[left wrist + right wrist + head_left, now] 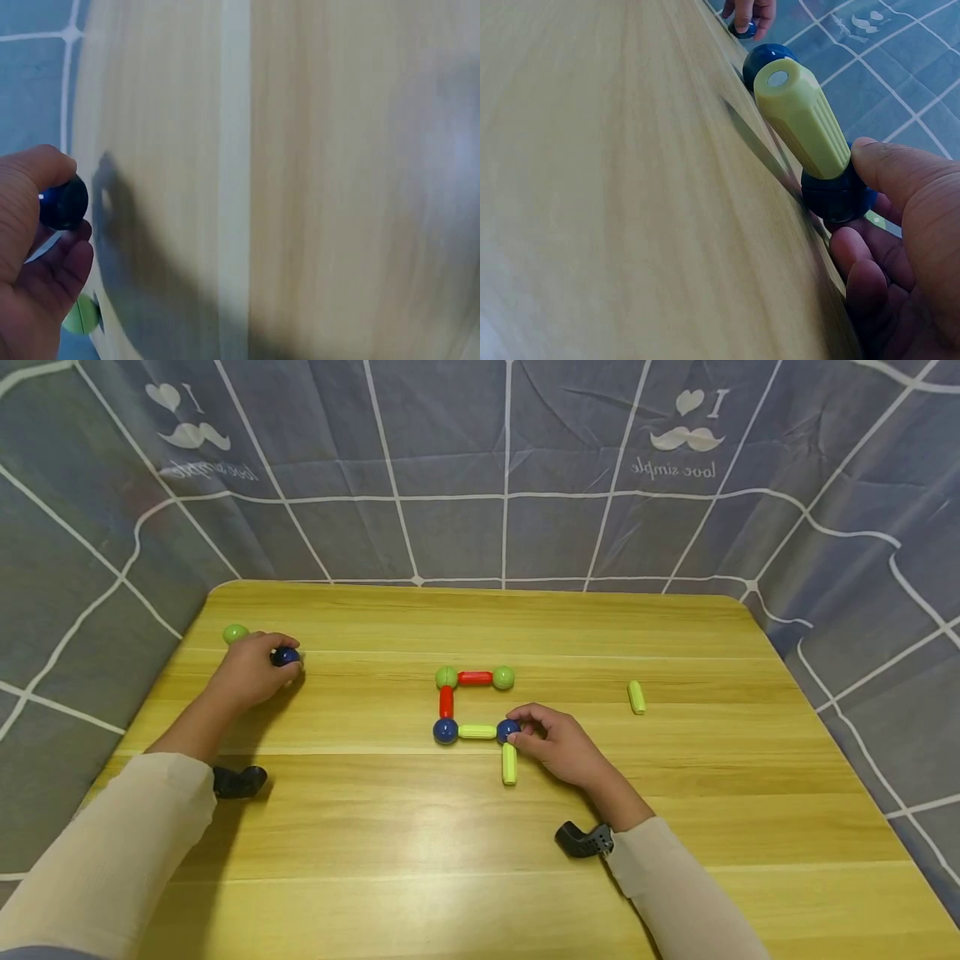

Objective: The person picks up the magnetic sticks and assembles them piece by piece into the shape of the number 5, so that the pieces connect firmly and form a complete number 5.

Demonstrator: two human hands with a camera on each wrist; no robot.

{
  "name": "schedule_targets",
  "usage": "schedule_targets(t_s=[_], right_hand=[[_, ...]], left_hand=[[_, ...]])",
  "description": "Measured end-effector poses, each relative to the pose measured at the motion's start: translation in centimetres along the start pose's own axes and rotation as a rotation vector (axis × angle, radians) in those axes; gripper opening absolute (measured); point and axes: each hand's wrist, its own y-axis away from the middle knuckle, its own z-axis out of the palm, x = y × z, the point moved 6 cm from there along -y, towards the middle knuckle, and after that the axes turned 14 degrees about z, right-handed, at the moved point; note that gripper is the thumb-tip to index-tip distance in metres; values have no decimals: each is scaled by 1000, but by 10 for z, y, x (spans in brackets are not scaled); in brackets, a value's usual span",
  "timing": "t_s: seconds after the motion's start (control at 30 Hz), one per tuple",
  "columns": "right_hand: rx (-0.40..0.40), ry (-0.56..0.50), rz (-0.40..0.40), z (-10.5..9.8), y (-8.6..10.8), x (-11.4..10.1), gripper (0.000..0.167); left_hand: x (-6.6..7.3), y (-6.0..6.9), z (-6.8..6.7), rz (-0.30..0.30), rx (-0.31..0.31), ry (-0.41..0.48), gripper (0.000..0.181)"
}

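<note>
Near the table's left edge my left hand holds a dark blue ball between thumb and fingers. A green ball lies just beyond that hand. My right hand pinches another blue ball, a corner of a magnetic stick-and-ball figure. From this ball a yellow-green rod points toward me. A second yellow-green rod runs left to a blue ball. Beyond it, a red rod leads to a green ball, then another red rod joins a green ball.
A loose yellow-green rod lies on the wooden table, right of the figure. Black wrist-worn devices hang by both sleeves. Grey-blue checked cloth surrounds the table's back and sides.
</note>
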Motion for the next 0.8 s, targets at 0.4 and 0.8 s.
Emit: schedule_targets(t_s=[0.4,0.8], right_hand=[[-7,-3,-12,-1,1,-3,24],[-12,-15,5,-2,0,-2,24]], left_hand=[[54,5,19,58,134,193,39],[118,10,39,206,167,302,30]])
